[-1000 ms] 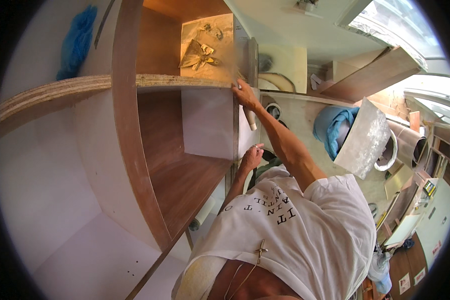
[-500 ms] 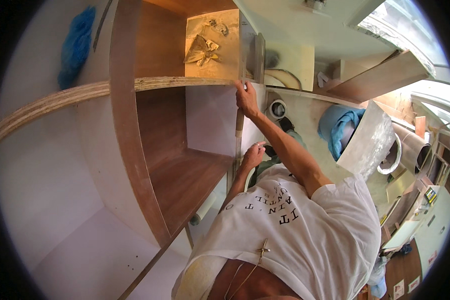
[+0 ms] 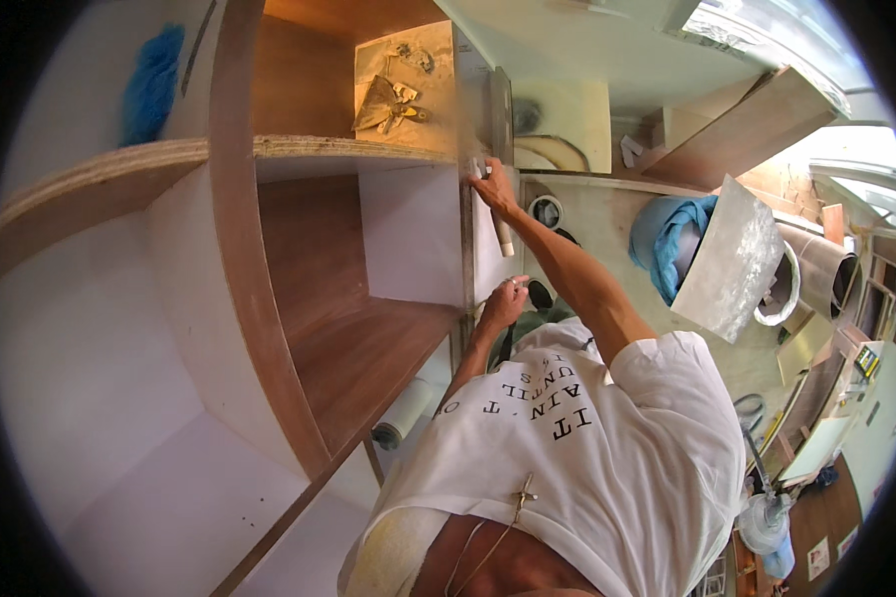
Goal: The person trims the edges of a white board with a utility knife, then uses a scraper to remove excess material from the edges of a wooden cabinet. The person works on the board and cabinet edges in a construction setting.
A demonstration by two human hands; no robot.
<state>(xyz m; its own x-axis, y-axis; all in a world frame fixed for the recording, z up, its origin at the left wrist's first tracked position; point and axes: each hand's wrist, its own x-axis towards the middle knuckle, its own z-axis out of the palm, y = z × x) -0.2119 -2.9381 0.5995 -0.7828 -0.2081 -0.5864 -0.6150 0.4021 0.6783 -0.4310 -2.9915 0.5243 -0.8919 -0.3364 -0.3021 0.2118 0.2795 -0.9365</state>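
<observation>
A brown wooden cabinet [image 3: 304, 398] with open compartments stands to my left. My right hand [image 3: 493, 186] reaches forward to the far end of its shelf edge. The fingers are closed around a narrow brown stick [image 3: 504, 239] with a paler lower end; its upper part is hidden by the hand. Closer to my body, my left hand [image 3: 506, 304] hangs beside the cabinet's right side, its fingers loosely bent and partly apart. Nothing shows in it. On the upper shelf, a scraper [image 3: 378, 103] and other small tools lie on a dusty board [image 3: 438, 85].
A blue plastic bag [image 3: 152, 85] lies in the upper left compartment. Right of me, a pale flat panel [image 3: 732, 254] leans by a bucket draped with a blue cloth [image 3: 672, 234]. A long board [image 3: 742, 129] is propped at the back. A white roll [image 3: 403, 413] lies below the cabinet.
The stick in my right hand has swung away from the cabinet's edge, its lower end now further right. My view has shifted slightly; my left hand stays in much the same place.
</observation>
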